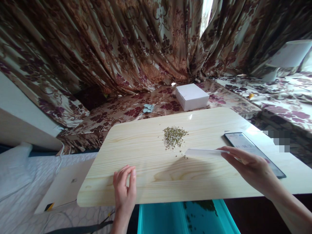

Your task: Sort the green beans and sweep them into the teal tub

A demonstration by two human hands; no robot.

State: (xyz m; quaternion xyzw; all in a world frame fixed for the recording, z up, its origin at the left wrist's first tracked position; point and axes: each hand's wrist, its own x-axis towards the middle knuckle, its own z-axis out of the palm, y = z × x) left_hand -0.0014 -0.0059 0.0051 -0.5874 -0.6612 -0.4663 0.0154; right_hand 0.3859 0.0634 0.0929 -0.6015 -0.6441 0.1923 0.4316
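Note:
A small heap of greenish seeds (174,136) lies near the middle of a pale wooden board (156,182). My right hand (251,167) comes in from the right and pinches a flat white card (204,152), whose far end rests on the board just below the heap, beside a few stray seeds. My left hand (124,188) rests on the board's near edge, fingers loosely curled and partly apart, holding nothing. A dark phone (246,146) with a lit screen lies on the board under my right hand.
A white box (191,96) sits on the floral cloth behind the board, with a small pale blue scrap (148,108) to its left. A teal bin (180,217) stands below the board's near edge. A flat beige tablet-like object (64,187) lies at left. Patterned curtains fill the background.

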